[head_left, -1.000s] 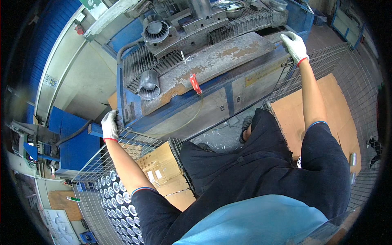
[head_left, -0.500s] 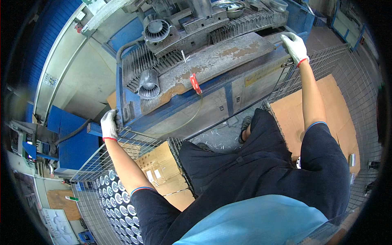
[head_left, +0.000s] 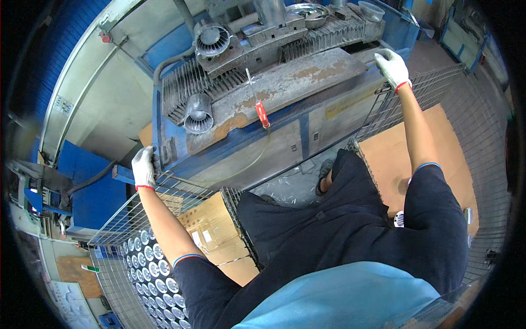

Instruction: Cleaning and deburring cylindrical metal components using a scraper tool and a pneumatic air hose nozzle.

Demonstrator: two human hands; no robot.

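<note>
White knit gloves with red cuffs cover both hands. At the front left corner of the blue machine [head_left: 178, 143] is my left hand [head_left: 143, 169], its fingers partly hidden against the corner. Far to the right, my right hand [head_left: 393, 67] reaches the machine's other front corner with bent fingers, the fingertips at its edge; nothing shows in its grasp. Between the hands, a grey metal cylinder with a finned end [head_left: 199, 114] lies on the worn metal ledge [head_left: 285, 90]. Another finned cylinder [head_left: 212, 39] sits in the fixture behind it. A red-handled tool [head_left: 262, 113] rests at the ledge's front edge.
A wire cage [head_left: 118, 227] at my left holds rows of round finned parts [head_left: 149, 253] beside cardboard [head_left: 216, 230]. Another wire cage [head_left: 433, 82] at my right has a cardboard sheet [head_left: 438, 142] with a few metal parts. A metal bowl [head_left: 309, 15] stands on the machine.
The view has shifted slightly. Both hands stay at the machine's corners, and the cylinders and red-handled tool remain in place.
</note>
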